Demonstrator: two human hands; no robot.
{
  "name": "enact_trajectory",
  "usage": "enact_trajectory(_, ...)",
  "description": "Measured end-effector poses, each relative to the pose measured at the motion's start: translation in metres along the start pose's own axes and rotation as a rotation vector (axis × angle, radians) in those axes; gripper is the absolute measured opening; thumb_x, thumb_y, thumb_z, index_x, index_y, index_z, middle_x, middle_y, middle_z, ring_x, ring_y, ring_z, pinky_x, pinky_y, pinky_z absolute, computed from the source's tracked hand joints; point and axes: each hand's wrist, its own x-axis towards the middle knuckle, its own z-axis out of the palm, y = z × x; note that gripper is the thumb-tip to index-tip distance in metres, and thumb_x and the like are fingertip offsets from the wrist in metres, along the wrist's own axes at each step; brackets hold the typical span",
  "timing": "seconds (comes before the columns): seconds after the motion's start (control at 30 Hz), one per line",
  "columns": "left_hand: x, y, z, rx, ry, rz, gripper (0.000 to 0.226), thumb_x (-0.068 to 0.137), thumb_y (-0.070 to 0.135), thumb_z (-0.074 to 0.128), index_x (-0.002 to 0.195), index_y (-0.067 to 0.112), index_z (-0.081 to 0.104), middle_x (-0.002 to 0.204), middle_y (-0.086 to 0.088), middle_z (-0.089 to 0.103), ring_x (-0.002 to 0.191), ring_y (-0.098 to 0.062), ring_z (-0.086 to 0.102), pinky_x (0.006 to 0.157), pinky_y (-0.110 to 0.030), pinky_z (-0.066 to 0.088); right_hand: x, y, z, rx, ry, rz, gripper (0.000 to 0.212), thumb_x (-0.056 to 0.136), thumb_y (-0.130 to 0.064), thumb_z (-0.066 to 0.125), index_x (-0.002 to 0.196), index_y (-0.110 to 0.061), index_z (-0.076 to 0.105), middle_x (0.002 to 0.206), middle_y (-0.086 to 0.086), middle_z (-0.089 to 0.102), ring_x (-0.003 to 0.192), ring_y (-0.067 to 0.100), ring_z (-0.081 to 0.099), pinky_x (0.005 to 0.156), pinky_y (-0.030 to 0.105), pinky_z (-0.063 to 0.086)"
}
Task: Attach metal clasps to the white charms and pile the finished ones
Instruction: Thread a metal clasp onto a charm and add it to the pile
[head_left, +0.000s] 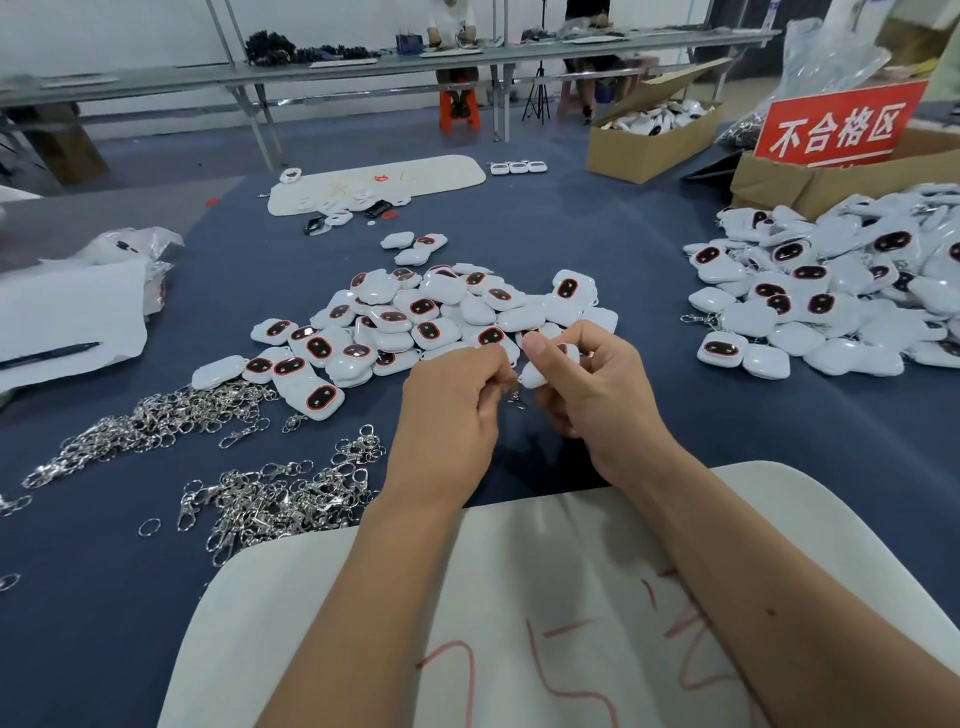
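My right hand (597, 384) grips a white charm (535, 373) between thumb and curled fingers above the blue table. My left hand (449, 410) pinches a small metal clasp (516, 397) right beside the charm. Just behind my hands lies a heap of white charms with dark oval faces (415, 317). Loose metal clasps lie in two heaps to the left (150, 421) (280, 499). A larger pile of charms with clasps on them (831, 280) sits at the right.
A white pad with red marks (545, 597) lies under my forearms. White paper with a pen (62, 322) is at the left edge. Cardboard boxes (649, 140) and a red sign (836, 124) stand at the back right. A person sits at a far bench.
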Motion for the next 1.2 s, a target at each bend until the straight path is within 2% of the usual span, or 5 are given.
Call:
enact_trajectory(0.2,0.0,-0.002,-0.004,-0.011,-0.086,-0.007,0.019,0.087,-0.002,0.065,0.082,0.016,0.07,0.076,0.008,0.068,0.076,-0.013,0.061,0.074,-0.035,0.051,0.0,0.003,0.003,-0.058,0.021,-0.032,0.04,0.09,-0.039,0.08,0.075,-0.014,0.053,0.053,0.0,0.055,0.043,0.013,0.045,0.04,0.019,0.032)
enact_trajectory(0.37,0.0,0.011,0.006,-0.462,0.102,-0.329,0.014,0.085,0.005,0.078,0.093,0.014,0.07,0.084,0.006,0.075,0.076,-0.004,0.068,0.073,-0.013,0.05,0.002,-0.004,-0.001,0.099,0.01,0.016,0.046,0.091,-0.049,0.065,0.093,-0.004,0.059,0.056,0.002,0.056,0.043,0.011,0.04,0.04,0.021,0.034)
enact_trajectory(0.73,0.0,0.011,0.014,-0.881,0.167,-0.576,0.012,0.088,-0.001,0.074,0.086,0.011,0.074,0.072,-0.007,0.074,0.069,-0.014,0.069,0.068,-0.022,0.054,0.0,-0.004,0.001,0.152,-0.035,0.027,0.052,0.083,-0.054,0.067,0.095,-0.003,0.058,0.057,-0.001,0.058,0.045,0.009,0.04,0.041,0.021,0.036)
enact_trajectory(0.93,0.002,0.008,0.012,-0.666,0.168,-0.484,0.016,0.086,-0.005,0.073,0.08,0.01,0.072,0.076,-0.007,0.074,0.072,-0.021,0.068,0.078,-0.033,0.059,0.001,-0.001,0.002,0.154,-0.005,0.035,0.058,0.08,-0.056,0.074,0.098,-0.002,0.06,0.058,0.001,0.058,0.045,0.008,0.043,0.04,0.02,0.038)
enact_trajectory(1.2,0.003,-0.002,-0.001,-0.01,-0.027,0.074,0.014,0.086,-0.002,0.065,0.084,0.01,0.07,0.08,0.002,0.068,0.08,-0.02,0.062,0.075,-0.044,0.051,0.002,0.004,0.002,0.052,0.084,0.014,0.046,0.089,-0.045,0.079,0.082,-0.006,0.057,0.061,0.01,0.061,0.043,0.013,0.045,0.039,0.025,0.04)
